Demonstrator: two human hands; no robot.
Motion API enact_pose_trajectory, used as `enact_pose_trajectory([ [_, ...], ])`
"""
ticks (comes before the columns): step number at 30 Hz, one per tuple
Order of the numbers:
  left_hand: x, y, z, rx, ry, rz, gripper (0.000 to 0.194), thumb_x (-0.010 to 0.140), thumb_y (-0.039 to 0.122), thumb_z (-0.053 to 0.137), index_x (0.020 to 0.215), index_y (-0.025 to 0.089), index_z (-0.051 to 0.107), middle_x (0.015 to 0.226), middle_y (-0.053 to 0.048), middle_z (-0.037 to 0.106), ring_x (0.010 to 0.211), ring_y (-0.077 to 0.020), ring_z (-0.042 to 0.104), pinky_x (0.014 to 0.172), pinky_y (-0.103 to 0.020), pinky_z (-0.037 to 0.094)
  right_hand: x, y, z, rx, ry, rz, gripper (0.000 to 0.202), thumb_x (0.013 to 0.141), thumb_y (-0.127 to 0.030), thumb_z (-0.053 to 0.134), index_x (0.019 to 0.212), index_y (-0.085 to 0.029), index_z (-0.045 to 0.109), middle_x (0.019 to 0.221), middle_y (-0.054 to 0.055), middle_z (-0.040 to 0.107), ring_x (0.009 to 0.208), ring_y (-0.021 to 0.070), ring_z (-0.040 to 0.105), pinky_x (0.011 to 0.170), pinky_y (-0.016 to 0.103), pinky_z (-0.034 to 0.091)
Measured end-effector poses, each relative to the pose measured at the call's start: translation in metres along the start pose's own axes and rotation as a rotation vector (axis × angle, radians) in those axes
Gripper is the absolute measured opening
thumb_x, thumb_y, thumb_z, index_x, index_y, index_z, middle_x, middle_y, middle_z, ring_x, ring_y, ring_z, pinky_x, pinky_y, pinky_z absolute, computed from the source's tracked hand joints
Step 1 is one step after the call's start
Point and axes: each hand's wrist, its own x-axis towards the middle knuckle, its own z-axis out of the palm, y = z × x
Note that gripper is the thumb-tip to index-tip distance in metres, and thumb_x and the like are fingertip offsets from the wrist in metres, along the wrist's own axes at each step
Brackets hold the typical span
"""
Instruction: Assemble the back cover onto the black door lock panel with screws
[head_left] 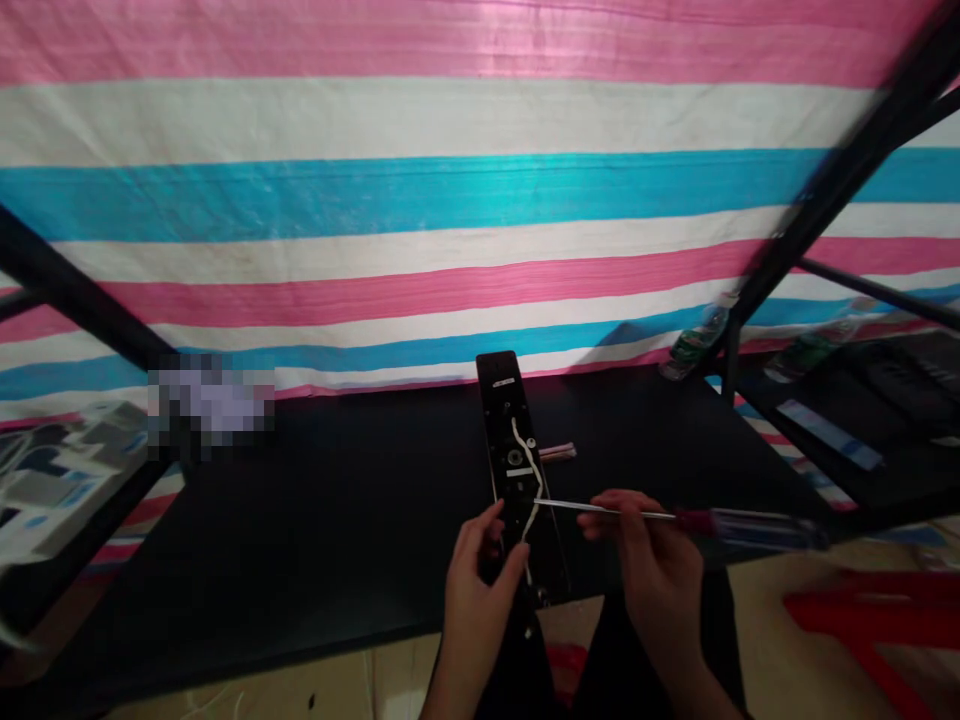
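Note:
A long, narrow black panel, like the back plate of an electronic door lock, lies on the black table with its far end toward the striped sheet. A white cable winds along its face. My left hand grips the near part of the panel, fingers at its left edge and thumb close to the cable. In my right hand is a screwdriver, held by its long metal shaft with the clear, dark red handle pointing right. Its tip meets the panel beside the cable.
Pinkish wires stick out at the panel's right side. A plastic bottle stands at the back right by a black frame post. White-grey devices sit at far left. A red stool is at lower right.

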Motion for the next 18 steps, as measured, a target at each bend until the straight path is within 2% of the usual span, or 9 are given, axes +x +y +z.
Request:
enact_pose_trajectory([
  [2, 0.007, -0.019, 0.007, 0.026, 0.095, -0.023, 0.050, 0.084, 0.047, 0.071, 0.127, 0.021, 0.068, 0.113, -0.011, 0.067, 0.104, -0.0249, 0.065, 0.093, -0.039, 0.052, 0.011, 0.004, 0.007, -0.139, -0.107, -0.127, 0.024, 0.096, -0.040, 0.065, 0.088, -0.019, 0.072, 0.089, 0.005, 0.073, 0.065, 0.0157, 0.074, 0.059, 0.025, 0.063],
  [5, 0.013, -0.034, 0.015, -0.039, 0.104, -0.040, 0.053, 0.087, 0.049, 0.066, 0.130, 0.019, 0.063, 0.123, -0.013, 0.068, 0.112, -0.0268, 0.067, 0.100, -0.043, 0.051, 0.018, 0.015, 0.017, -0.245, -0.232, -0.231, 0.021, 0.100, -0.032, 0.059, 0.087, -0.020, 0.069, 0.086, 0.004, 0.071, 0.063, 0.0143, 0.074, 0.059, 0.025, 0.062],
  [8, 0.014, -0.035, 0.017, -0.055, 0.070, -0.069, 0.052, 0.090, 0.050, 0.061, 0.133, 0.019, 0.060, 0.126, -0.013, 0.070, 0.116, -0.0269, 0.067, 0.104, -0.043, 0.050, 0.017, 0.027, 0.023, -0.305, -0.270, -0.305, 0.017, 0.101, -0.025, 0.056, 0.088, -0.020, 0.067, 0.088, 0.004, 0.070, 0.064, 0.0129, 0.073, 0.062, 0.025, 0.062],
  [12, 0.012, -0.028, 0.015, 0.017, 0.034, -0.053, 0.050, 0.093, 0.048, 0.057, 0.133, 0.019, 0.060, 0.120, -0.012, 0.073, 0.112, -0.0266, 0.069, 0.100, -0.041, 0.052, 0.015, 0.036, 0.025, -0.327, -0.308, -0.352, 0.010, 0.100, -0.020, 0.055, 0.095, -0.021, 0.064, 0.095, 0.004, 0.067, 0.065, 0.0119, 0.072, 0.064, 0.026, 0.062],
  [15, 0.012, -0.028, 0.014, 0.042, 0.037, -0.034, 0.050, 0.094, 0.048, 0.055, 0.134, 0.018, 0.060, 0.120, -0.012, 0.073, 0.111, -0.0267, 0.070, 0.098, -0.041, 0.054, 0.017, 0.034, 0.026, -0.386, -0.333, -0.403, 0.010, 0.100, -0.019, 0.054, 0.096, -0.021, 0.063, 0.093, 0.004, 0.067, 0.065, 0.0114, 0.071, 0.065, 0.025, 0.061],
  [18, 0.012, -0.033, 0.015, 0.071, 0.045, -0.010, 0.050, 0.095, 0.047, 0.053, 0.135, 0.017, 0.058, 0.127, -0.014, 0.070, 0.116, -0.0274, 0.068, 0.103, -0.044, 0.052, 0.022, 0.025, 0.030, -0.471, -0.389, -0.468, 0.013, 0.100, -0.022, 0.055, 0.091, -0.022, 0.065, 0.089, 0.003, 0.068, 0.069, 0.0126, 0.071, 0.067, 0.025, 0.060],
])
